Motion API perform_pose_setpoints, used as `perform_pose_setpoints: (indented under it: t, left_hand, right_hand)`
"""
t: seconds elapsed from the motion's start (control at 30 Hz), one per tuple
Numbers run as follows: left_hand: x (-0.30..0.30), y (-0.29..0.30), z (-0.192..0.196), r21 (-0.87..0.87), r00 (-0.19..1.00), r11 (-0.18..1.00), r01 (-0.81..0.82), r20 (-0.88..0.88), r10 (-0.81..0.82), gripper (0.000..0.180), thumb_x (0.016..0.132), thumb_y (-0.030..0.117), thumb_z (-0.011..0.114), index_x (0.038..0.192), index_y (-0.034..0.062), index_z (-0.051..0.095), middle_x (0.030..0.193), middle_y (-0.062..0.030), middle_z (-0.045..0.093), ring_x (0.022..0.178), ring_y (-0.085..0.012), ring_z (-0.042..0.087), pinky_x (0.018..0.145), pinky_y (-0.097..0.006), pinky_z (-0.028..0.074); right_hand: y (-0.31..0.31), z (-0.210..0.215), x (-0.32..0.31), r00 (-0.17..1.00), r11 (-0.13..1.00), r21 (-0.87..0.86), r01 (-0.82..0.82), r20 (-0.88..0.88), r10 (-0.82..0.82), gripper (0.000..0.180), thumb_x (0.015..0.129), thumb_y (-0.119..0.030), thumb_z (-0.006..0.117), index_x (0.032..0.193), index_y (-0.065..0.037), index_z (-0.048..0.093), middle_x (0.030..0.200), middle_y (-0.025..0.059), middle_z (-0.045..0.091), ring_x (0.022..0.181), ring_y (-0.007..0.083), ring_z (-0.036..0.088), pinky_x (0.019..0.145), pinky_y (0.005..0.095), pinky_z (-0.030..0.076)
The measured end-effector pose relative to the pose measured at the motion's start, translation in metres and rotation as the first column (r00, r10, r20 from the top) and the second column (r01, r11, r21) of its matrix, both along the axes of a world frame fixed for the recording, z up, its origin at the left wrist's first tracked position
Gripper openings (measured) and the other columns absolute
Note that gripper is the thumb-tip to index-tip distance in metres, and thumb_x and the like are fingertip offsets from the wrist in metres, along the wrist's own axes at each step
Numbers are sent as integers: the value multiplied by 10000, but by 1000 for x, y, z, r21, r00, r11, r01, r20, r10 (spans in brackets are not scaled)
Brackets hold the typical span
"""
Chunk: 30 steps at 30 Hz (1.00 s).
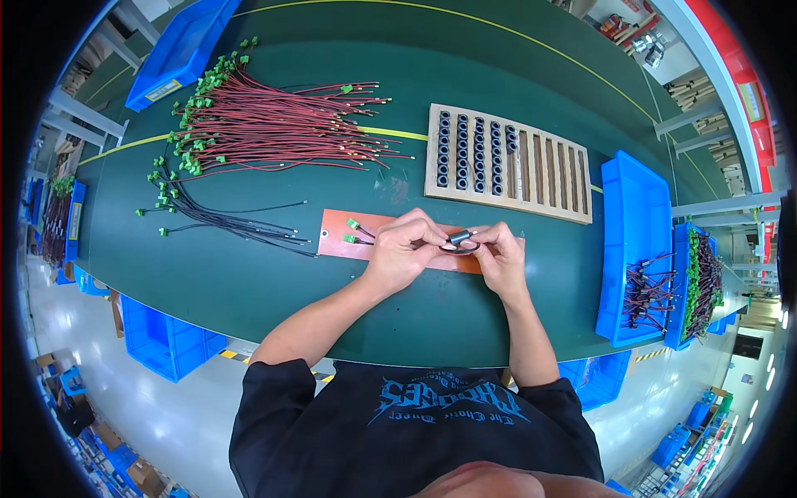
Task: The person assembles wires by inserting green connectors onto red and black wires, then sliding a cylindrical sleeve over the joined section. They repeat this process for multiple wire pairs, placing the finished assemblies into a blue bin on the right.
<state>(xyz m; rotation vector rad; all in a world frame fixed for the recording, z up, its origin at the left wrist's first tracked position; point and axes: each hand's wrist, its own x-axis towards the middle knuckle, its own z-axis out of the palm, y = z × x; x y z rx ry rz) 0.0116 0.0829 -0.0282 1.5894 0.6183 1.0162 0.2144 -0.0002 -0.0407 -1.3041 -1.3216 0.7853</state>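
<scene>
Both my hands are closed in front of me over a copper-coloured board [332, 217]. Between their fingertips is a short black cylinder [458, 237], which looks like a ferrite core, with dark wire [459, 250] looped beneath it. My left hand [403, 251] pinches the core's left end. At its right end, the fingers of my right hand [503, 256] grip the wire; the exact pinch point is partly hidden. Two green connectors [354, 224] on short dark leads poke out left of my left hand, above the board.
Red wires [282, 124] with green connectors lie in a big bundle at the far left, black wires [241, 224] nearer. A slotted wooden tray [552, 170] holds rows of black cores. At right, a blue bin [635, 199] contains wired pieces; another blue tray [178, 54] stands far left.
</scene>
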Motion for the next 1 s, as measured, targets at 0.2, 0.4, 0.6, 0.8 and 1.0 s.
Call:
perform_pose_setpoints:
  t: [0.2, 0.4, 0.6, 0.8, 1.0]
  left_hand:
    - [-2, -1, 9, 43, 996, 996, 78, 30, -79, 98, 819, -82, 760, 856, -16, 697, 1021, -121, 666, 905, -221, 726, 794, -347, 609]
    - [-3, 4, -4, 181, 998, 982, 55, -24, -51, 144, 843, -126, 726, 931, -17, 694, 1021, -107, 642, 896, -176, 671, 752, -301, 587]
    - [0, 3, -4, -19, 997, 997, 78, -25, -78, 103, 830, -125, 703, 849, -25, 686, 981, -110, 650, 857, -190, 658, 791, -324, 578]
    - [3, 10, -3, -111, 980, 974, 199, 25, -197, 127, 843, -158, 678, 846, -31, 660, 1086, -134, 666, 1016, -198, 687, 922, -339, 589]
    - [0, 11, -15, -235, 978, 950, 206, 68, -195, 151, 852, -194, 634, 831, -44, 638, 1121, -167, 674, 1073, -216, 694, 957, -349, 594]
  right_hand:
    - [1, -1, -3, 987, 998, -67, 17, -159, -27, 76, 958, 69, 679, 981, 24, 621, 993, 150, 729, 887, 178, 723, 816, 302, 595]
    - [1, 6, 1, 999, 1000, 3, -25, -22, 25, 76, 946, 87, 677, 967, 23, 641, 1005, 155, 753, 920, 190, 735, 824, 310, 597]
    - [1, 10, 0, 996, 999, 31, -25, 82, 23, 102, 918, 110, 679, 966, 22, 659, 980, 146, 762, 903, 208, 745, 811, 315, 597]
    - [5, 28, -4, 964, 990, 79, -114, 248, 91, 140, 926, 119, 638, 1020, 21, 669, 994, 137, 761, 909, 214, 749, 803, 327, 596]
    - [0, 37, -8, 994, 999, -48, 15, -103, -19, 133, 996, -33, 644, 1115, 26, 655, 1024, 126, 763, 929, 192, 746, 825, 343, 596]
